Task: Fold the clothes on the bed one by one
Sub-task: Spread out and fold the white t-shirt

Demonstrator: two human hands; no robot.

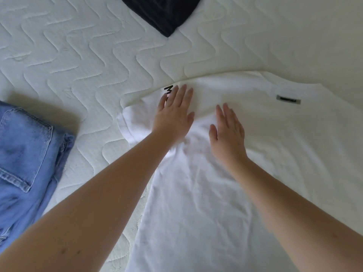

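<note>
A white T-shirt (265,154) lies spread on the bed, with a grey label (288,99) near its far edge and black lettering (168,89) showing at the left fold. My left hand (173,112) rests flat on the shirt's left part, fingers apart, partly covering the lettering. Just to its right, my right hand (227,132) lies flat on the shirt too, palm down. Neither hand grips the cloth.
Blue jeans (25,163) lie at the left edge of the white quilted mattress (88,65). A dark navy garment (163,12) sits at the far top centre. Bare mattress shows between these and the shirt.
</note>
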